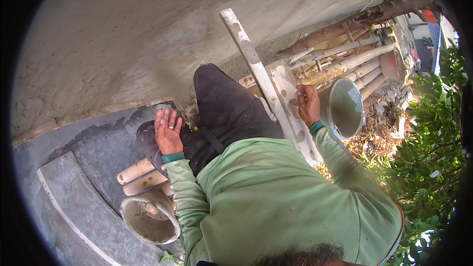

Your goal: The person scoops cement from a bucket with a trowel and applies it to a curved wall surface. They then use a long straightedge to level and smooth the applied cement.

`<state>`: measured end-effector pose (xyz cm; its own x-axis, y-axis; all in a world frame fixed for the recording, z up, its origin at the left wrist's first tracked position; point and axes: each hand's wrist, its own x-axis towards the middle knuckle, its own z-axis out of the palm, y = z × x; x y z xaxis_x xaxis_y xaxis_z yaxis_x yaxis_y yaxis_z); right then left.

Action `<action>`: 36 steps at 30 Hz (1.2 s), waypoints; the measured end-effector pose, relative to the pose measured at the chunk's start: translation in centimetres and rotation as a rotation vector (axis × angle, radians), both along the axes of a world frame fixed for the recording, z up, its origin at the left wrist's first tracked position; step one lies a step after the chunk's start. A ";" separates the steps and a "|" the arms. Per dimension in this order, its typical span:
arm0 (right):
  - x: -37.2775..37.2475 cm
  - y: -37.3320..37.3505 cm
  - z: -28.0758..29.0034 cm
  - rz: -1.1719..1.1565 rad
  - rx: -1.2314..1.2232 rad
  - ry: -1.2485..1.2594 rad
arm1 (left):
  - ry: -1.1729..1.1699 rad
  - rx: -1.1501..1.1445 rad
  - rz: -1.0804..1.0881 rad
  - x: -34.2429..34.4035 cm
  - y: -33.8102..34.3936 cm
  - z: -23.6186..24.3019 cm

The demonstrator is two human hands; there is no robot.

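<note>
My left hand (168,132) is raised palm up over my left knee, its fingers stretched out and a ring on one of them. It holds nothing. My right hand (308,104) is just left of a round bucket (346,110), its fingers bent in close together, with nothing visible in them. Between my right hand and my legs, a long, mortar-spotted straight board (252,60) slants up toward the wall. Under it lies a wider pale plank (287,84) with wet patches.
A partly damp plastered wall (123,44) rises ahead. At lower left a mortar-smeared bucket (151,222) sits beside short bamboo pieces (137,171) and a grey slab (84,194). Bamboo poles (347,64), a thick log (359,22) and leafy branches (428,133) crowd the right.
</note>
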<state>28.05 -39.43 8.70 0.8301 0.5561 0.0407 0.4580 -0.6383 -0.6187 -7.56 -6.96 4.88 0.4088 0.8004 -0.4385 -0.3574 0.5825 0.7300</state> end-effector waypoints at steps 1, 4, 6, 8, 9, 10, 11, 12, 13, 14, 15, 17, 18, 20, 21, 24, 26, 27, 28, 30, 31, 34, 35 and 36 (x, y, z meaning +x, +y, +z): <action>-0.7 -0.6 0.2 0.012 -0.023 -0.031 | -0.006 -0.001 0.000 0.0 0.1 0.0; -2.8 -1.9 0.8 0.229 -0.279 -0.215 | -0.007 -0.009 0.009 0.0 0.1 -0.1; -4.2 -2.3 0.9 0.342 -0.462 -0.252 | 0.021 -0.016 0.029 0.2 -0.2 0.0; -5.9 -2.9 -0.7 0.389 -0.585 -0.161 | 0.018 -0.043 0.045 0.2 -0.4 0.5; -6.6 -3.4 -1.4 0.358 -0.671 -0.081 | 0.026 -0.051 0.070 0.0 -0.5 0.8; -7.0 -4.2 -2.9 0.341 -0.699 -0.039 | 0.037 -0.064 0.075 0.0 -0.5 0.9; -7.5 -5.4 -4.5 0.320 -0.722 0.006 | 0.058 -0.070 0.098 -0.1 -0.5 0.9; -8.0 -6.7 -6.1 0.291 -0.747 0.052 | 0.049 -0.080 0.105 0.2 -0.5 1.3; -8.9 -7.0 -5.7 0.256 -0.693 0.096 | 0.027 -0.089 0.081 1.3 -0.2 1.5; -9.5 -7.5 -6.6 0.174 -0.690 0.137 | 0.040 -0.080 0.082 1.4 0.0 0.8; -9.7 -7.9 -6.7 0.152 -0.688 0.154 | 0.048 -0.078 0.079 1.2 0.1 0.2; -9.6 -7.6 -5.9 0.166 -0.635 0.184 | 0.073 -0.089 0.095 1.1 0.1 0.5; -9.4 -7.4 -5.0 0.187 -0.594 0.203 | 0.074 -0.105 0.095 1.1 0.0 0.6; -8.7 -6.4 -3.5 0.259 -0.495 0.292 | 0.106 -0.121 0.115 0.4 -0.1 0.8; -8.2 -5.7 -2.1 0.286 -0.427 0.332 | 0.106 -0.130 0.111 0.5 -0.3 0.8; -6.8 -4.0 2.4 0.362 -0.247 0.526 | 0.064 -0.131 0.120 0.0 -0.5 0.5; -6.5 -3.7 4.8 0.370 -0.132 0.692 | 0.055 -0.125 0.111 0.4 -0.3 0.9; -6.1 -3.6 5.6 0.345 -0.091 0.807 | 0.055 -0.123 0.115 0.4 -0.2 1.2; -5.8 -3.4 6.5 0.312 -0.085 0.910 | 0.045 -0.126 0.113 0.4 -0.2 1.5; -4.0 -3.9 6.9 0.238 -0.119 1.018 | 0.023 -0.135 0.119 0.4 -0.4 1.9; -2.9 -3.9 6.8 0.270 -0.186 1.038 | 0.026 -0.135 0.104 0.3 -0.4 2.0; -0.5 -2.0 7.9 0.320 -0.357 1.080 | 0.031 -0.122 0.062 0.1 -0.7 2.2; 0.0 -1.1 8.8 0.303 -0.394 1.083 | 0.029 -0.112 0.047 0.1 -1.0 2.5; 0.3 0.3 9.8 0.287 -0.427 1.085 | 0.028 -0.099 0.032 0.0 -1.1 2.8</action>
